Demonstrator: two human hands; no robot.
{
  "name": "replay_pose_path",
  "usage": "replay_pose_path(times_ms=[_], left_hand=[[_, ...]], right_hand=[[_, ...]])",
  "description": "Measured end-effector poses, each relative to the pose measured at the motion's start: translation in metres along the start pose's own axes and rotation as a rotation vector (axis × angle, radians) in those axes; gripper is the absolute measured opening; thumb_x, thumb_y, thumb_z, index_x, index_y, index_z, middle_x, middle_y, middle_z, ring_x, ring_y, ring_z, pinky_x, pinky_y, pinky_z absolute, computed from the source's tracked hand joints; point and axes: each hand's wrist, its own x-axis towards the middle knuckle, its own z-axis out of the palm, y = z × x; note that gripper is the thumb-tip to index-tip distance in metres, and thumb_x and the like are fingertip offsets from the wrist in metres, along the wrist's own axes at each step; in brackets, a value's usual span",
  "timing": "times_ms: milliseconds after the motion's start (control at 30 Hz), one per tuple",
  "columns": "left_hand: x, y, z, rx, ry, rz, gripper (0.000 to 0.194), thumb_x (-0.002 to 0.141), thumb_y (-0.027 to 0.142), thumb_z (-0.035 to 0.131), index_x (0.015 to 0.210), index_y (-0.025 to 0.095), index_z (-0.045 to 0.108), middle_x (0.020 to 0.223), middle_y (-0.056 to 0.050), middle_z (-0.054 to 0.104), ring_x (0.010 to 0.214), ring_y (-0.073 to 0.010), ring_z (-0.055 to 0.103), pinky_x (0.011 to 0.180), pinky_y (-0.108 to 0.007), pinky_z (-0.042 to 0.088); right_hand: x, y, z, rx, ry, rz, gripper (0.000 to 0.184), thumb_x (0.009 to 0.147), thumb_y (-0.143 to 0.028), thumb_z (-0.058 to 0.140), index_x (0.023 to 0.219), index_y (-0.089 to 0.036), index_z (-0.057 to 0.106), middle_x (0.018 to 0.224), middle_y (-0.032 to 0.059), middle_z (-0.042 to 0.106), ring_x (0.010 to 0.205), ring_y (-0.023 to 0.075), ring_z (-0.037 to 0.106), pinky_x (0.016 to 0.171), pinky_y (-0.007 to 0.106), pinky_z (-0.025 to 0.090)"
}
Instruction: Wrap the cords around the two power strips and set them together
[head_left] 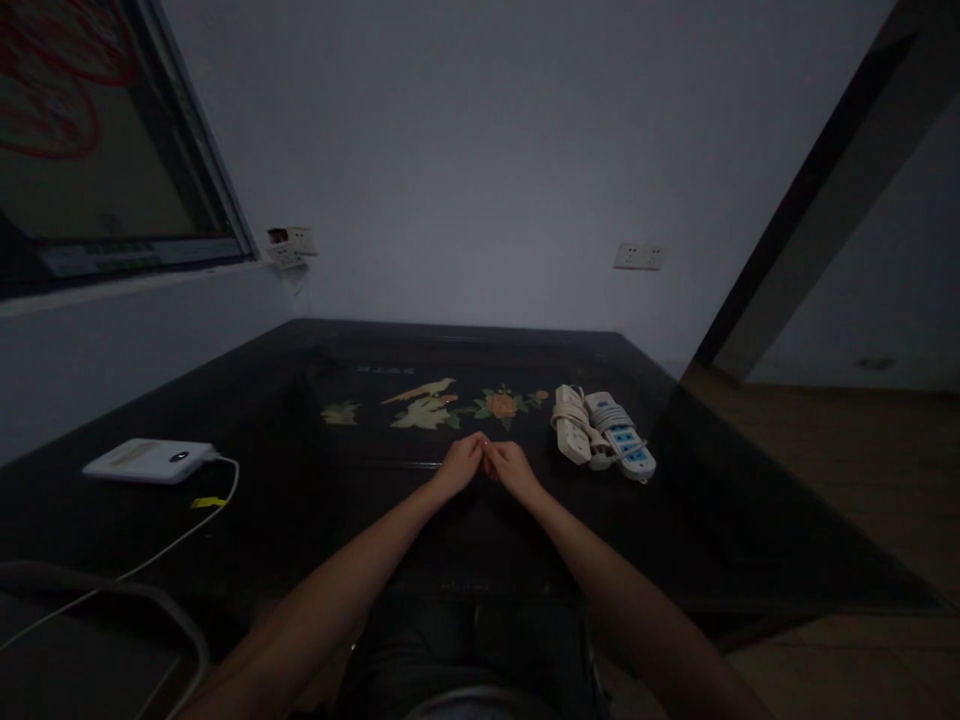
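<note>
My left hand [459,463] and my right hand [511,467] rest together on the dark table [315,500], fingertips touching at the middle. Both hands have their fingers curled inward; nothing shows inside them. Just beyond the fingertips lies a painted bird-and-flower motif [442,405] on the tabletop. Two power strips [604,432] with wound cables lie to the right of my right hand, a short gap away.
A white power bank [148,460] with a white cable [187,535] sits at the table's left. Wall sockets [638,256] are on the back wall, a window [105,150] at upper left. The wooden floor [840,470] lies beyond the table's right edge.
</note>
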Motion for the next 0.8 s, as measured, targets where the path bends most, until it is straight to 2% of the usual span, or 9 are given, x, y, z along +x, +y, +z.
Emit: replay_pose_path(times_ms=[433,800], left_hand=[[-0.0009,0.0002,-0.0011,0.029,-0.005,0.016,0.024,0.087,0.019,0.035,0.065,0.020,0.045,0.056,0.003,0.053,0.057,-0.0132,0.051,0.059,-0.024,0.036],[-0.0021,0.0015,-0.0044,0.090,-0.009,0.031,0.022,0.086,0.018,0.037,0.066,0.020,0.045,0.058,0.003,0.053,0.059,-0.0137,0.051,0.059,-0.024,0.035]], right_hand=[[-0.0026,-0.0045,-0.0016,-0.091,-0.001,-0.015,0.059,0.091,-0.058,0.036,0.049,-0.019,0.051,0.044,-0.0019,0.047,0.044,0.0104,0.048,0.049,0.022,0.034],[-0.0028,-0.0064,-0.0020,-0.157,-0.015,-0.020,0.062,0.092,-0.059,0.033,0.050,-0.018,0.053,0.045,-0.0010,0.050,0.046,0.0108,0.050,0.050,0.022,0.034]])
